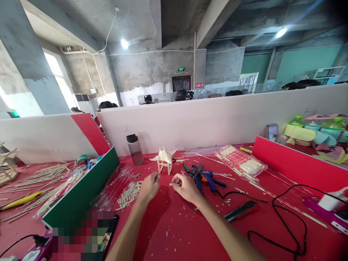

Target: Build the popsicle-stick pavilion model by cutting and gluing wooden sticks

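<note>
Both hands are over the red table (pixel 160 232), near each other, with a narrow gap between them. The left hand (pixel 149 186) is loosely curled, its fingertips drawn in; whether anything is held inside cannot be told. The right hand (pixel 186 186) has thumb and forefinger brought together on a small pale piece (pixel 171 184) — too small to say what it is — while its other fingers bend in.

The model (pixel 164 162), a small roofed house made of sticks, stands upright just beyond the hands, and neither hand touches it. A bottle (pixel 135 150) stands behind it to the left, near the white partition (pixel 176 127). A heap of short stick bits (pixel 128 197) lies just left of the left hand, with clear wrappers (pixel 112 188) beside it along the green board (pixel 84 192).

To the right of the right hand a blue glue gun (pixel 208 176) and pliers (pixel 197 185) lie close together, a black cable (pixel 255 198) trailing off to the right. Farther back is a pack of sticks (pixel 243 162); nearer, by the right forearm — a long dark tool (pixel 241 211).
</note>
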Available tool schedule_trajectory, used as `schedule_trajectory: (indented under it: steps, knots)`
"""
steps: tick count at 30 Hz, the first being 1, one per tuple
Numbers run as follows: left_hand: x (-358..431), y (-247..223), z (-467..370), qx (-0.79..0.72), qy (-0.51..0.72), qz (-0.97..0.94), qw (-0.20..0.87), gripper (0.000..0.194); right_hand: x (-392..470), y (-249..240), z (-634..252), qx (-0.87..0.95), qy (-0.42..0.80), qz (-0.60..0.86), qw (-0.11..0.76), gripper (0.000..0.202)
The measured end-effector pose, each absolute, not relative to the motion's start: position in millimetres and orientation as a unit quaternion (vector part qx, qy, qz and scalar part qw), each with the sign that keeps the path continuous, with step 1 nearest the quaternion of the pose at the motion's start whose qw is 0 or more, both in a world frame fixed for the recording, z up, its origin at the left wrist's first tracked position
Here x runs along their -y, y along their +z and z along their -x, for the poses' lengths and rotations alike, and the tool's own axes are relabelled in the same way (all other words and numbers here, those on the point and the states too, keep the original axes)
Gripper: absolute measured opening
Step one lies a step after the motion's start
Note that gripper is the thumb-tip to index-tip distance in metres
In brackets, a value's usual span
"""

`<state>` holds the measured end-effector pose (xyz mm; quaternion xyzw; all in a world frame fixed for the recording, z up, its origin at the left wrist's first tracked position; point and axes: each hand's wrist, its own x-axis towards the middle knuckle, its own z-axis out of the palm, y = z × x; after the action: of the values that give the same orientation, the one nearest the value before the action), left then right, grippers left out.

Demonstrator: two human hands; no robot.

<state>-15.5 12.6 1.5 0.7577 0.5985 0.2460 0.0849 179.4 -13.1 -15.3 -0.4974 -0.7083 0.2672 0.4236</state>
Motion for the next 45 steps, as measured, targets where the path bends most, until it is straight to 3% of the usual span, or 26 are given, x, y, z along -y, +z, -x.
schedule_trajectory:
  steps: [4,7,11,18,33,41,45]
  knots:
    - [-33,2,38,-0.676,0.24,-0.692,0.083,0.044,14,-13,-181,0.728,0.234,0.499,0.408,0.011]
    - [-57,-1,45,-0.638,0.313,-0.691,0.129,0.019,16,-11,-180,0.741,0.228,0.489,0.4,0.013]
    - [-91,-8,37,-0.537,0.349,-0.73,0.239,0.031,19,-10,-178,0.746,0.222,0.485,0.398,0.011]
    - [-119,-24,26,-0.472,0.358,-0.751,0.29,0.018,19,-10,-179,0.752,0.207,0.486,0.395,0.011]
    - [-158,-28,34,-0.576,0.366,-0.705,0.192,0.025,19,-13,-179,0.755,0.206,0.486,0.389,0.017]
    - [-140,-1,49,-0.654,0.244,-0.706,0.123,0.023,20,-9,-179,0.758,0.223,0.472,0.392,0.014]
    - [-101,12,62,-0.684,0.158,-0.708,0.073,0.011,22,-5,-178,0.75,0.242,0.463,0.406,0.018]
